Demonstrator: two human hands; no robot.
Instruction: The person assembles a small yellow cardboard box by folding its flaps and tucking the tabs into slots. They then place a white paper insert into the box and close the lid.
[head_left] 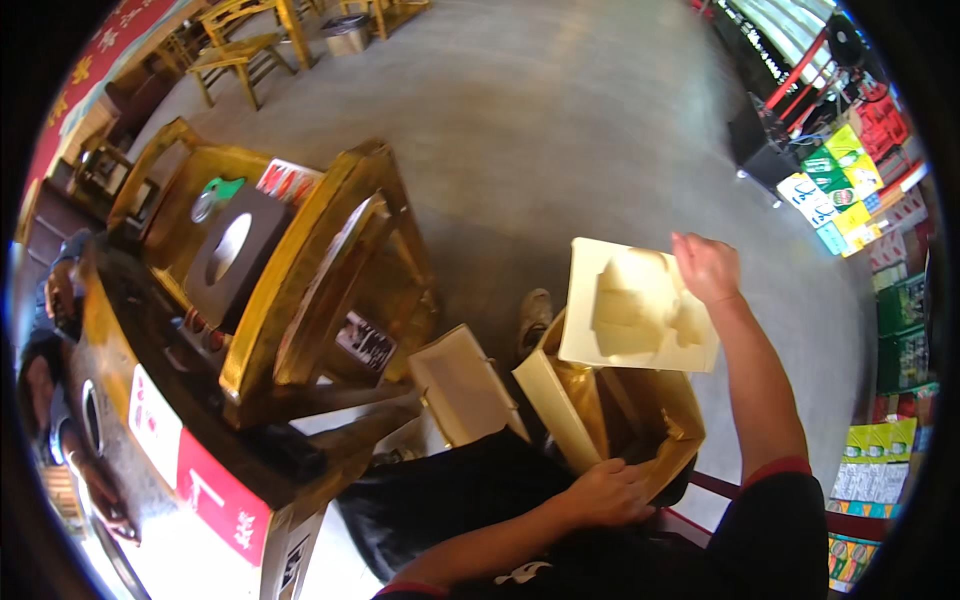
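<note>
My right hand (708, 268) grips the right edge of a cream-coloured moulded insert tray (580, 310), pinched at its upper corner. The tray has a rounded hollow in its face and is held tilted above an open gift box (545, 400). Gold-coloured lining shows inside that box; its bottom lies in shadow. On the near rim of the box my left hand (605, 492) is closed, fingers curled over the edge. To the left of the box stands a second tan box-like piece (465, 385), perhaps a lid, apart from both hands.
At left is a dark wooden table (110, 345) with a red and white sign (215, 500). Beyond it stands a wooden chair (370, 260) bearing a dark tissue box (240, 250). Another person's hand (105, 510) shows at far left. Stacked colourful packages (840, 190) line the right.
</note>
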